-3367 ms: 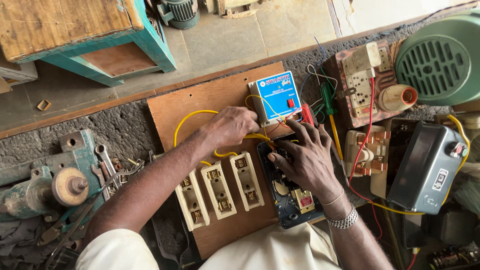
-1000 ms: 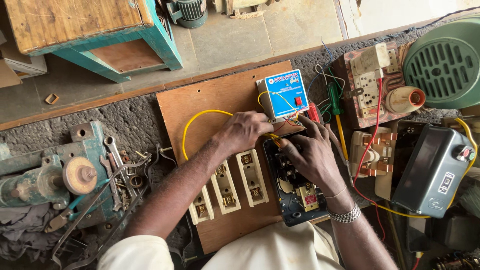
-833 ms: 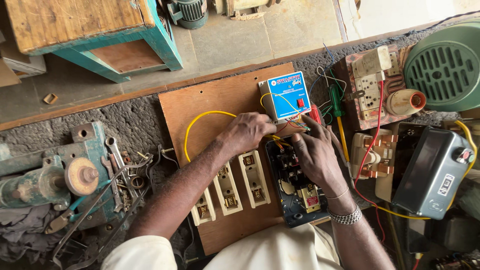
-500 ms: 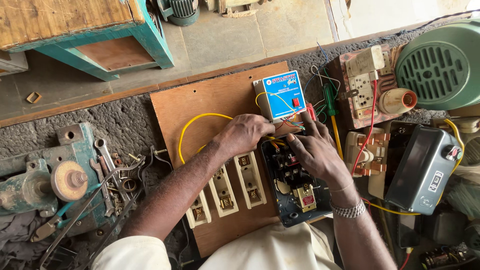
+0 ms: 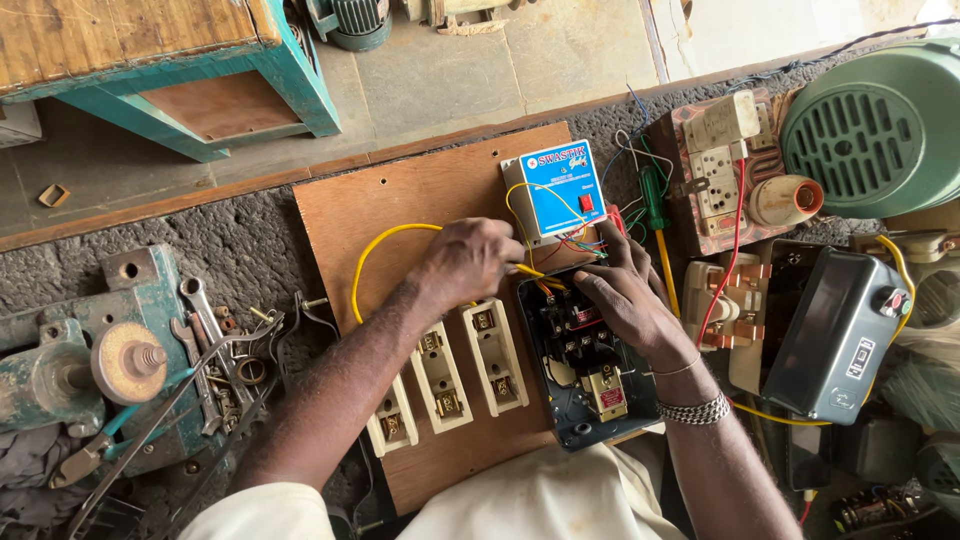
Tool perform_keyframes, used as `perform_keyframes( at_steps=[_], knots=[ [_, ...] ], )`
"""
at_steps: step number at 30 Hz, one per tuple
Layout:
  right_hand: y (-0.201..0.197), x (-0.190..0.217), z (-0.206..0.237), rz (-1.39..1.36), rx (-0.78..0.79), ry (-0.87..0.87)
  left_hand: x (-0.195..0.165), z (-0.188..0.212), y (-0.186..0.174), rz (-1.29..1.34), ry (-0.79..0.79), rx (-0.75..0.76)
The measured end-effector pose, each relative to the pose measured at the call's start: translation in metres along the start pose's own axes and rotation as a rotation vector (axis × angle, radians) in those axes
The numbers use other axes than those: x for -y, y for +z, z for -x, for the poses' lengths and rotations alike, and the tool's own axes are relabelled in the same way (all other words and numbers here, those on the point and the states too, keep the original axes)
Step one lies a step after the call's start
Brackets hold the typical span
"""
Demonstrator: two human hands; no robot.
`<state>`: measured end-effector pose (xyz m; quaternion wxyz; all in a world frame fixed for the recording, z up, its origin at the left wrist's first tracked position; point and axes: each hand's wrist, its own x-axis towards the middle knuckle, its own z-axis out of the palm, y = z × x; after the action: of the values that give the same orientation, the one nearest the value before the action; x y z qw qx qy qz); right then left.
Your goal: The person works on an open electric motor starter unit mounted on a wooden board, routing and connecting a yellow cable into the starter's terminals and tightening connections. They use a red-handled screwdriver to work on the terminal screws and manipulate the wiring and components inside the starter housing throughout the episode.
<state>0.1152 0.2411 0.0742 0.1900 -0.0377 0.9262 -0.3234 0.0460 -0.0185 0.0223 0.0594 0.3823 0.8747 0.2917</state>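
Already three cream ceramic fuse holders (image 5: 440, 375) sat fixed along the near edge of the brown plywood board (image 5: 400, 195). The left hand (image 5: 470, 262) pinched a looping yellow wire (image 5: 372, 255) near the board's middle, fingers closed on it. The right hand (image 5: 620, 295) pressed curled fingertips into the open black starter box (image 5: 585, 375), below the blue-and-white relay unit (image 5: 553, 190); its wiring looked unfinished.

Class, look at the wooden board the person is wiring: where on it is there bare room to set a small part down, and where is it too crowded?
Bare wood lies in the wooden board's upper left, bordered by the yellow wire loop and the blue-faced box. A smaller patch lies below the three cream fuse holders. It is crowded around both hands at the black starter.
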Motion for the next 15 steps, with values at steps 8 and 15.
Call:
perform_keyframes(
  at_steps=[8, 15],
  knots=[
    [-0.005, 0.011, 0.009, -0.125, -0.072, -0.016, -0.011, -0.011, 0.002, 0.041, -0.108, 0.150],
    [-0.005, 0.011, 0.000, -0.036, -0.079, -0.005, -0.016, -0.019, -0.004, 0.145, -0.184, 0.154]
  ],
)
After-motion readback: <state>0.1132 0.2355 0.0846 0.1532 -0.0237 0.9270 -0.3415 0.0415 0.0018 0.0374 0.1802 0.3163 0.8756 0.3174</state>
